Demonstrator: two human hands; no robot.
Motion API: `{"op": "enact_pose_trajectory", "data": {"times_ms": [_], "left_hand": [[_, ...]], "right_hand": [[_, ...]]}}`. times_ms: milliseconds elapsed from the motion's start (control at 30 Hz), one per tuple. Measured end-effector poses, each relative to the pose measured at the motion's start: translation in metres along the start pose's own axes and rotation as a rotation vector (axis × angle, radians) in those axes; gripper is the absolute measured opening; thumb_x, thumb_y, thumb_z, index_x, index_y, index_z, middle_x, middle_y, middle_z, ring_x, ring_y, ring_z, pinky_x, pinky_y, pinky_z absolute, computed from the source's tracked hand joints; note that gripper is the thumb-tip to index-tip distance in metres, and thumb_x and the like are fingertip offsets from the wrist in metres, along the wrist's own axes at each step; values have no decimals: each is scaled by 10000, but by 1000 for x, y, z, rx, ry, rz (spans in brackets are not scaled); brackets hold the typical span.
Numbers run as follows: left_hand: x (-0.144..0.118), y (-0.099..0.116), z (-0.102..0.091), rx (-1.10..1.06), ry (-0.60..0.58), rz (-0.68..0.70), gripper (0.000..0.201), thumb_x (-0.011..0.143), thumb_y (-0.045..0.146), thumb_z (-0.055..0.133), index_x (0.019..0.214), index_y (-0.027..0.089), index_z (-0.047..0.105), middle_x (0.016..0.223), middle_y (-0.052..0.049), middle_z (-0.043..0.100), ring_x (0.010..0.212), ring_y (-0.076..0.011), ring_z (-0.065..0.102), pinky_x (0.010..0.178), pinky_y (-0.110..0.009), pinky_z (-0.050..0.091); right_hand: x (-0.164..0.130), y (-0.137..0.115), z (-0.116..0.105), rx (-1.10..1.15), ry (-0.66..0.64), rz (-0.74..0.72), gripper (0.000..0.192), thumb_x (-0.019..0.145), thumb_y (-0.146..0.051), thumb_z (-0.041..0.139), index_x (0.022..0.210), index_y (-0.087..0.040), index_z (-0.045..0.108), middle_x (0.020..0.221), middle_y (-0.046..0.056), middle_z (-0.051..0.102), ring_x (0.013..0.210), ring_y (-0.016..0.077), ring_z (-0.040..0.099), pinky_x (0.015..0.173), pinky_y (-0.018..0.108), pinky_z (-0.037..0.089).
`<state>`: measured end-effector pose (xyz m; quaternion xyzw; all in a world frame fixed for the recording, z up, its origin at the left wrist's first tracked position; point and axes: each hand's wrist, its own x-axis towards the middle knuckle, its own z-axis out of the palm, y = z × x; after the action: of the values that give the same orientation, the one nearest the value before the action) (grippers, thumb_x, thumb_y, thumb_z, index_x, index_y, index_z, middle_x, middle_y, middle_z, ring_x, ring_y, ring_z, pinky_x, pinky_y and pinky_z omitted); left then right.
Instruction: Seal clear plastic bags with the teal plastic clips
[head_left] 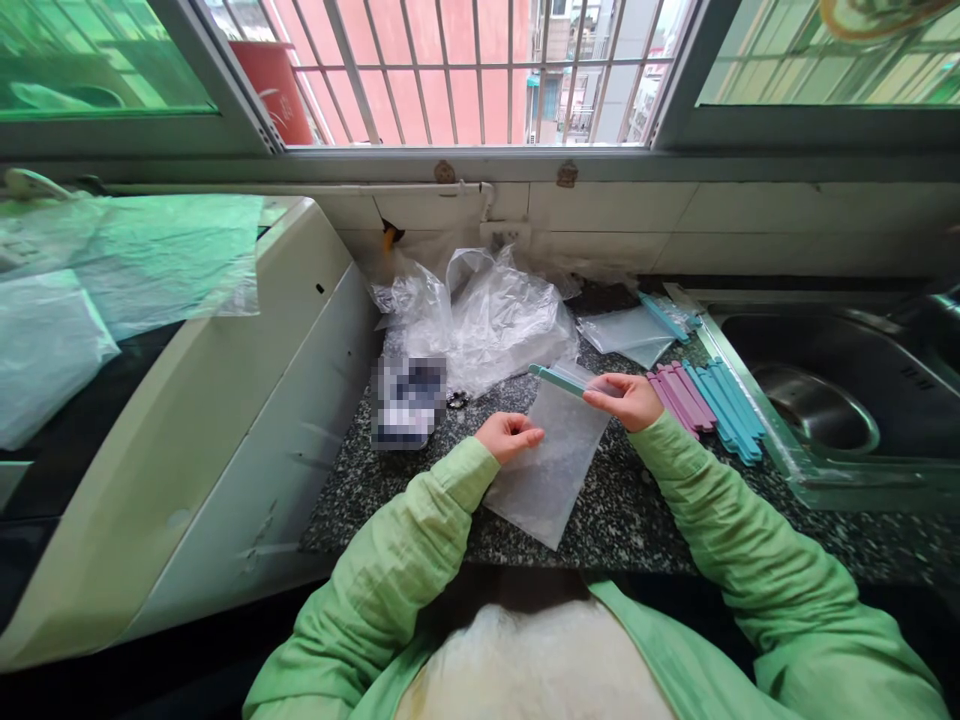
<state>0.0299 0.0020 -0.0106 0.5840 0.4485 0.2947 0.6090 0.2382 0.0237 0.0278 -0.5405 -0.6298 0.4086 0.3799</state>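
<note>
Head view shows the right hand with its grip pinched on a teal clip at the clear bag's top; the left hand, fingers curled, presses the bag on the bench.

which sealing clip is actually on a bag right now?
The teal clip across the top of the clear bag, pinched by the right hand. The pink and blue clips lie loose beside the sink.
</note>
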Motion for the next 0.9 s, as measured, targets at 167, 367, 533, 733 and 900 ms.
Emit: {"op": "enact_pose_trajectory", "data": {"times_ms": [167, 367, 533, 733, 900], "left_hand": [[-2, 1, 0, 8, -28, -1, 583, 445, 700, 577, 444, 140, 412, 396, 74, 326, 407, -24, 239, 424, -207, 155], [-3, -1, -3, 69, -81, 32, 567, 500, 680, 569, 436, 151, 371, 420, 74, 283, 425, -29, 230, 434, -217, 149], [-4, -1, -3, 86, -88, 6, 560, 471, 670, 587, 429, 155, 372, 411, 79, 273, 417, -29, 228, 430, -218, 155], [-2, -1, -1, 82, -78, -10, 564, 431, 677, 594, 457, 133, 451, 417, 64, 355, 425, -36, 279, 438, -212, 188], [-1, -1, 1, 68, -79, 4, 558, 439, 666, 601, 445, 134, 432, 402, 76, 322, 419, -28, 254, 432, -206, 174]], "right_hand": [[-2, -3, -1, 43, -19, 12, 346, 535, -465, 679, 629, -139, 613, 557, -1, 564, 505, 94, 467, 490, 230, 377], [-2, -7, -8, 78, 65, 3, 379, 505, -504, 689, 617, -150, 614, 560, 4, 577, 512, 105, 484, 504, 245, 397], [3, -4, -18, 44, 77, -1, 383, 489, -507, 695, 616, -154, 619, 583, 13, 597, 535, 117, 515, 537, 256, 429], [4, 2, -22, -19, 108, -41, 374, 537, -506, 670, 651, -152, 631, 599, 19, 606, 539, 120, 522, 536, 256, 437], [3, 1, -21, -49, 152, -53, 386, 541, -520, 666, 655, -152, 637, 597, 27, 606, 524, 121, 515, 513, 255, 432]]}}
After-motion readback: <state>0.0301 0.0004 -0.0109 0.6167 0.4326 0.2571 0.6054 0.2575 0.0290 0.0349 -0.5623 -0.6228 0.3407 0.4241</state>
